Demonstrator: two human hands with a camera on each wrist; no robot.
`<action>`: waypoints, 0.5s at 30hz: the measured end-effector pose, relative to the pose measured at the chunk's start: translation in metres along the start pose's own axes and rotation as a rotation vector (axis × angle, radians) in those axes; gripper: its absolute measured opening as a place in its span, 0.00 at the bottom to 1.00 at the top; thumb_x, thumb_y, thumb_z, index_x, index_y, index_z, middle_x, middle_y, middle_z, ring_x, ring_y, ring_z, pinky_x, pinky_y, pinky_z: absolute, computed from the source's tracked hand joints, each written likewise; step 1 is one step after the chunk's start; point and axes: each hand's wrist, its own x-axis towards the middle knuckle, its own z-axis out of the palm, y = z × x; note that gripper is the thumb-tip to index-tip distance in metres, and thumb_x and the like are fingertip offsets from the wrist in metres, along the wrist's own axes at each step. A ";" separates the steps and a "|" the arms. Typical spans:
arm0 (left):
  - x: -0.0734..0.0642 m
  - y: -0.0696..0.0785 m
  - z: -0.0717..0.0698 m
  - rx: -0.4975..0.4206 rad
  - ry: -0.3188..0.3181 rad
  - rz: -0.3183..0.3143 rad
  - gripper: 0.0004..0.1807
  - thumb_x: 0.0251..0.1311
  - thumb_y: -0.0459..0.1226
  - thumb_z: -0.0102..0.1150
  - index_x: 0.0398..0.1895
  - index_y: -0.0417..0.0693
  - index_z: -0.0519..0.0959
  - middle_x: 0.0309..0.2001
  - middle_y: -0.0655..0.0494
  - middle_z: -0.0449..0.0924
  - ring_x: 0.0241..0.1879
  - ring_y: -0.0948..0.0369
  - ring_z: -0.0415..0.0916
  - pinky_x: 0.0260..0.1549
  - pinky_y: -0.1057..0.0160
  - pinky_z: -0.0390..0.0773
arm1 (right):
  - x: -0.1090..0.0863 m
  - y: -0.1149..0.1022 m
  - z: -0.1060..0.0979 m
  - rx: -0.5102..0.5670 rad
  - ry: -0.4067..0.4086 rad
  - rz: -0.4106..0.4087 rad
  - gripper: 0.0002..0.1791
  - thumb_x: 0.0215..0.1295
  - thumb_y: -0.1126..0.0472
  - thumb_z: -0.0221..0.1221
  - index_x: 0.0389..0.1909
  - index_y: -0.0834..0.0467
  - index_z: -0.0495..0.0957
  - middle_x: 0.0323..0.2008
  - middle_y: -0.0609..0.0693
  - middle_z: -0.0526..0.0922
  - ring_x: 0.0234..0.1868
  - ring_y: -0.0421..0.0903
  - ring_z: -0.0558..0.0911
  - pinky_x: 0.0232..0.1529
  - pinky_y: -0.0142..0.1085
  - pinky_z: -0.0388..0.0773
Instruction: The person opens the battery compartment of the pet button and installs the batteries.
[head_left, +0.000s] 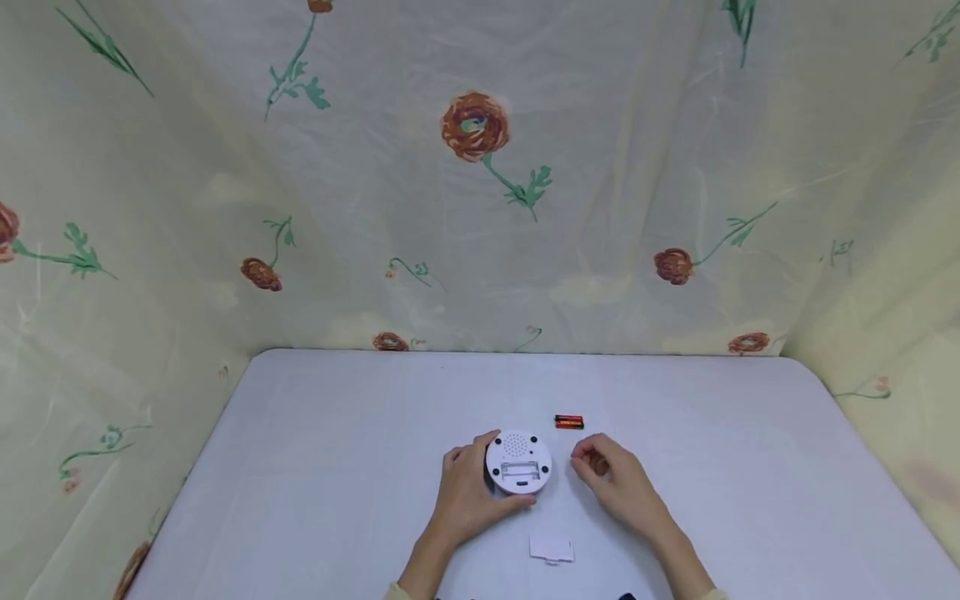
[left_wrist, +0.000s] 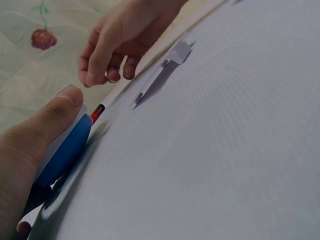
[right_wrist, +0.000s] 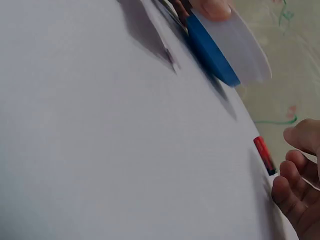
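Observation:
My left hand [head_left: 471, 492] grips a round white-and-blue device [head_left: 513, 443] by its edge, thumb at the near side and fingers at the far left. Its white base faces up, showing a speaker grille, dark feet and an uncovered battery compartment with no battery in it. To the right, my right hand [head_left: 621, 483] hovers over the table with loosely curled fingers and nothing between them. Just beyond it lie red-and-black batteries [head_left: 569, 422], side by side. A white battery cover [head_left: 551, 547] lies nearer me, between the two forearms.
The white table [head_left: 337, 467] has rounded far corners. A pale curtain [head_left: 570, 167] printed with flowers stands behind it and along both sides. A small dark object [head_left: 627, 597] shows at the bottom edge of the head view.

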 end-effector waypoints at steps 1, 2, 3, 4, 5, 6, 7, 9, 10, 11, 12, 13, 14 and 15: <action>0.000 0.000 0.000 0.000 -0.001 -0.002 0.57 0.32 0.69 0.67 0.67 0.53 0.61 0.60 0.59 0.73 0.56 0.62 0.72 0.58 0.52 0.60 | 0.004 0.005 0.001 -0.006 0.055 0.010 0.05 0.61 0.61 0.61 0.36 0.51 0.76 0.28 0.41 0.75 0.29 0.35 0.72 0.30 0.27 0.71; 0.000 0.000 0.001 0.000 -0.005 -0.004 0.57 0.31 0.69 0.67 0.67 0.53 0.61 0.60 0.59 0.73 0.56 0.62 0.72 0.58 0.52 0.60 | 0.008 0.009 0.002 -0.007 0.103 0.025 0.05 0.61 0.61 0.61 0.37 0.52 0.75 0.29 0.42 0.75 0.30 0.36 0.72 0.31 0.26 0.72; 0.000 0.000 0.001 0.000 -0.007 -0.004 0.57 0.31 0.69 0.67 0.67 0.53 0.61 0.60 0.59 0.73 0.56 0.62 0.72 0.58 0.52 0.60 | 0.011 0.013 0.003 -0.002 0.137 0.035 0.06 0.61 0.62 0.61 0.38 0.53 0.76 0.30 0.44 0.76 0.30 0.36 0.73 0.31 0.26 0.72; 0.000 0.000 0.001 0.000 -0.009 -0.006 0.57 0.31 0.69 0.67 0.67 0.54 0.61 0.60 0.60 0.73 0.56 0.63 0.72 0.59 0.52 0.59 | 0.014 0.016 0.004 0.004 0.161 0.049 0.06 0.61 0.62 0.61 0.38 0.53 0.75 0.30 0.45 0.76 0.30 0.37 0.73 0.30 0.26 0.72; 0.000 0.000 0.001 -0.001 -0.012 -0.008 0.57 0.32 0.69 0.67 0.67 0.54 0.61 0.60 0.60 0.73 0.56 0.63 0.72 0.59 0.52 0.59 | 0.016 0.020 0.005 0.011 0.184 0.057 0.07 0.61 0.62 0.61 0.39 0.54 0.75 0.30 0.46 0.76 0.30 0.37 0.73 0.29 0.26 0.72; 0.001 0.001 0.001 -0.001 -0.013 -0.009 0.57 0.32 0.69 0.67 0.67 0.54 0.61 0.60 0.59 0.73 0.56 0.63 0.72 0.59 0.52 0.59 | 0.019 0.022 0.006 0.020 0.202 0.063 0.07 0.61 0.62 0.61 0.39 0.55 0.75 0.30 0.46 0.76 0.29 0.37 0.73 0.28 0.26 0.72; 0.001 0.001 0.001 -0.001 -0.012 -0.010 0.57 0.32 0.69 0.67 0.67 0.54 0.61 0.60 0.59 0.73 0.56 0.63 0.72 0.59 0.52 0.59 | 0.022 0.025 0.007 0.039 0.218 0.070 0.07 0.61 0.63 0.61 0.39 0.56 0.76 0.30 0.47 0.76 0.27 0.36 0.73 0.26 0.26 0.72; 0.002 0.001 0.000 0.002 -0.007 -0.010 0.57 0.32 0.69 0.67 0.67 0.54 0.61 0.60 0.59 0.73 0.56 0.62 0.72 0.59 0.52 0.59 | 0.026 0.029 0.007 0.063 0.226 0.078 0.09 0.61 0.63 0.61 0.41 0.56 0.76 0.31 0.48 0.75 0.25 0.36 0.73 0.22 0.27 0.72; 0.002 0.001 0.000 0.002 -0.005 -0.011 0.57 0.32 0.68 0.67 0.67 0.54 0.61 0.60 0.59 0.73 0.56 0.62 0.72 0.59 0.52 0.59 | 0.028 0.030 0.007 0.072 0.221 0.082 0.09 0.61 0.63 0.61 0.42 0.56 0.75 0.31 0.48 0.75 0.23 0.35 0.73 0.20 0.28 0.72; 0.002 0.001 0.000 0.002 -0.004 -0.014 0.57 0.32 0.68 0.68 0.67 0.54 0.61 0.60 0.59 0.73 0.56 0.62 0.72 0.59 0.52 0.59 | 0.029 0.031 0.007 0.080 0.213 0.085 0.10 0.61 0.63 0.61 0.44 0.56 0.75 0.31 0.49 0.75 0.21 0.35 0.72 0.18 0.29 0.71; 0.002 0.001 0.000 0.004 -0.003 -0.015 0.57 0.32 0.68 0.68 0.67 0.54 0.61 0.60 0.59 0.73 0.56 0.62 0.72 0.59 0.52 0.60 | 0.030 0.032 0.007 0.085 0.202 0.087 0.11 0.62 0.64 0.60 0.45 0.56 0.75 0.32 0.49 0.74 0.19 0.35 0.72 0.16 0.30 0.70; 0.001 0.000 0.000 0.004 -0.007 -0.016 0.57 0.32 0.68 0.68 0.67 0.54 0.61 0.60 0.60 0.73 0.56 0.62 0.72 0.59 0.52 0.60 | 0.030 0.033 0.007 0.081 0.192 0.090 0.12 0.62 0.64 0.60 0.46 0.55 0.75 0.32 0.49 0.74 0.18 0.35 0.71 0.15 0.30 0.70; 0.001 0.000 0.000 0.003 -0.011 -0.018 0.57 0.32 0.68 0.68 0.67 0.54 0.61 0.60 0.60 0.73 0.56 0.62 0.72 0.59 0.52 0.59 | 0.030 0.034 0.007 0.072 0.185 0.091 0.13 0.62 0.64 0.60 0.47 0.55 0.75 0.32 0.49 0.74 0.18 0.35 0.71 0.14 0.30 0.69; 0.000 0.000 0.000 0.001 -0.016 -0.021 0.57 0.32 0.68 0.68 0.67 0.54 0.61 0.61 0.60 0.73 0.56 0.63 0.72 0.59 0.52 0.59 | 0.030 0.034 0.007 0.067 0.182 0.091 0.13 0.62 0.64 0.60 0.47 0.55 0.76 0.32 0.49 0.73 0.17 0.35 0.71 0.14 0.30 0.69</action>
